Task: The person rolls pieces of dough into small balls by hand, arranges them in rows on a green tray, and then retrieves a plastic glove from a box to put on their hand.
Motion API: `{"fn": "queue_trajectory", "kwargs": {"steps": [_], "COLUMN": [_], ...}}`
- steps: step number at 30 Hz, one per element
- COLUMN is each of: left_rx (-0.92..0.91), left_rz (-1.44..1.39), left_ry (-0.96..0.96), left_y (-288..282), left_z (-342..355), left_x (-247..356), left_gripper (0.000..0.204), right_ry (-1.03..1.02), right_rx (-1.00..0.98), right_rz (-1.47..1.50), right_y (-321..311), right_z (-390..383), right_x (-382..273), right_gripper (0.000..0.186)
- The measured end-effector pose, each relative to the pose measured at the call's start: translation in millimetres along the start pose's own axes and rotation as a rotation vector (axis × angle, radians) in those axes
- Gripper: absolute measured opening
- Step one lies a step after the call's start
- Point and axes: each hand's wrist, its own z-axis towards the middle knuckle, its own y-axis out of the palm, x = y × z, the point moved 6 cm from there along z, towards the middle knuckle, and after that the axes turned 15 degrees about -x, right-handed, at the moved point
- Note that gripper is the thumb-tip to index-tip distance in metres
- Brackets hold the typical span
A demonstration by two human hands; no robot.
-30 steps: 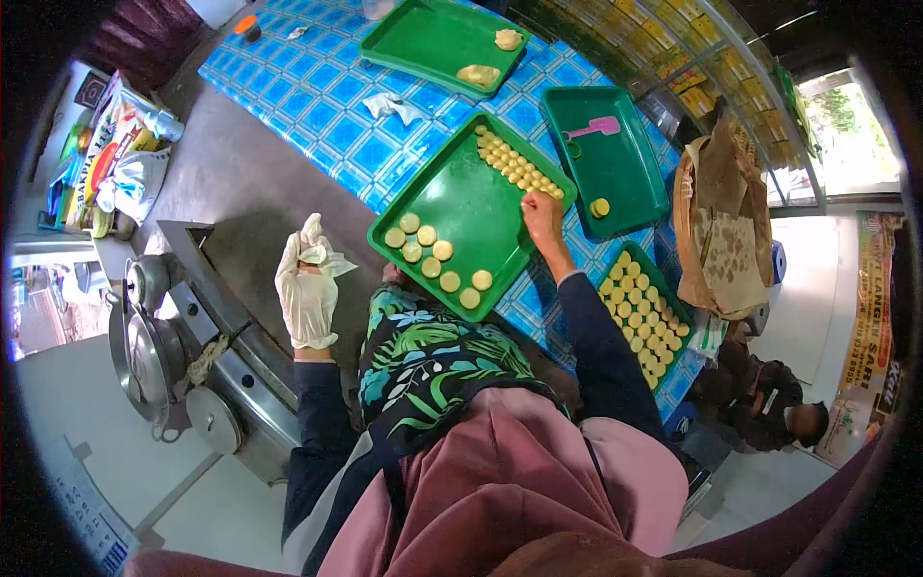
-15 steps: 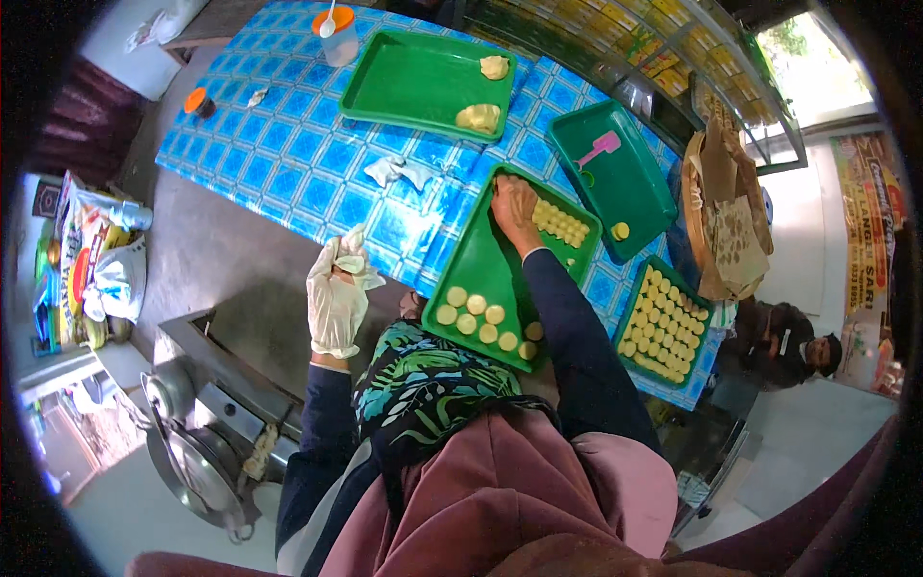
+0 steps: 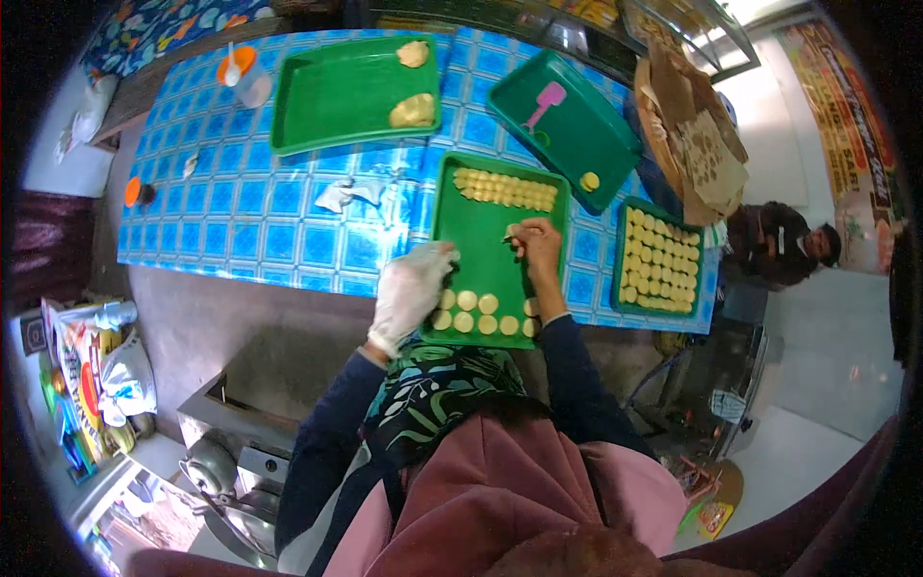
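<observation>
Main tray [image 3: 471,236] lies at the near edge of the table [image 3: 236,216]; dough balls [image 3: 507,190] in rows at its far end, dough discs [image 3: 487,325] at its near end. Left hand [image 3: 413,288] at its left side, right hand [image 3: 539,242] above its right side. Behind, to the left: second tray [image 3: 341,101], two dough lumps [image 3: 413,112] in its right end. Behind, to the right: third tray [image 3: 601,144], containing a scoop [image 3: 550,94]. Right of the main tray: fourth tray [image 3: 620,252], containing dough rounds [image 3: 661,256]

Partly hiding a round pale-yellow dough disc [image 3: 530,307] behind the bare right wrist [image 3: 551,300]; blurring the white-gloved left hand [image 3: 409,291]; cutting off a dusky-pink cloth garment [image 3: 471,481] below.
</observation>
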Motion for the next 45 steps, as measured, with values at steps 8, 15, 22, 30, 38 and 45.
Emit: {"fn": "queue_trajectory", "kwargs": {"steps": [8, 15, 22, 30, 38, 45], "left_rx": [-0.295, -0.293, -0.184, -0.272, -0.292, -0.216], "left_rz": [0.489, 0.323, 0.284, 0.410, 0.547, 0.581], "left_ry": [-0.057, 0.035, -0.079, -0.046, 0.019, 0.050], "left_y": [116.0, 121.9, 91.1, 94.2, 85.7, 93.8], "left_z": [66.7, 86.8, 63.6, 67.3, 70.9, 72.7], "left_x": [14.3, -9.9, -35.2, -40.7, -18.4, 32.3], "left_gripper": [0.060, 0.034, 0.034, 0.040, 0.019, 0.047], "right_ry": [-0.450, -0.438, -0.778, -0.738, -0.755, -0.401], "right_rx": [0.172, 0.080, 0.402, 0.453, 0.480, 0.114], "right_rz": [-1.227, -1.286, -1.624, -1.488, -1.381, -1.370], "right_y": [18.3, -3.8, 32.3, 24.9, 25.1, -14.3], "right_z": [-47.3, 16.8, 32.1, 26.6, 21.6, -31.0], "right_x": [-0.7, -38.0, -29.9, -34.3, -31.5, -10.8], "right_gripper": [0.020, 0.034, 0.057, 0.066, 0.066, 0.051]}}
